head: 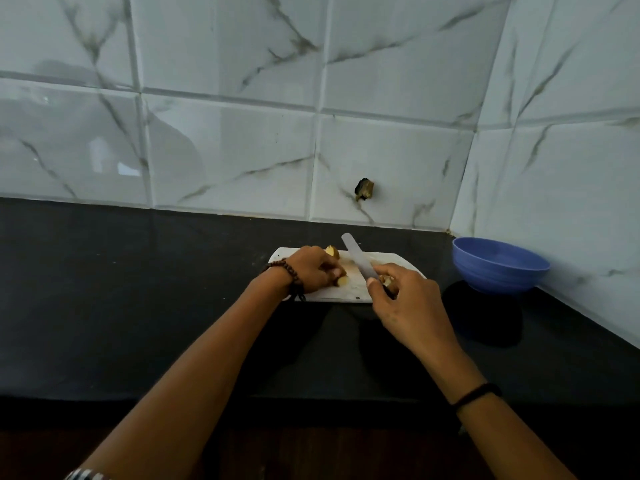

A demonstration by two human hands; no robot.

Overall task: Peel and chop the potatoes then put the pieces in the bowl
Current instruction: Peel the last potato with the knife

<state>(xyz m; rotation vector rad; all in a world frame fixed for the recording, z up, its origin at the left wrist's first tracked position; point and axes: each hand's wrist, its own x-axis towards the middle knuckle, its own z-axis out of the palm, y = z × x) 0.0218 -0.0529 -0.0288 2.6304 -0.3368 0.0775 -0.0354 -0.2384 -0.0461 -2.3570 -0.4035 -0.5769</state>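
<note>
A white cutting board (349, 292) lies on the black counter. My left hand (313, 271) holds a yellow potato piece (343, 280) down on the board, its cut end showing past my fingers. Another potato piece (331, 251) lies just behind that hand. My right hand (403, 299) grips the wooden handle of a knife (356, 259), whose pale blade points up and to the left above the board, to the right of the held piece. A blue bowl (498, 266) stands to the right of the board, near the wall corner; no pieces show inside it.
The black counter (138, 289) runs left and toward me. Marble-patterned tiled walls (225, 150) close the back and the right side. A dark hole (364, 189) marks the back wall above the board. The counter's front edge lies under my forearms.
</note>
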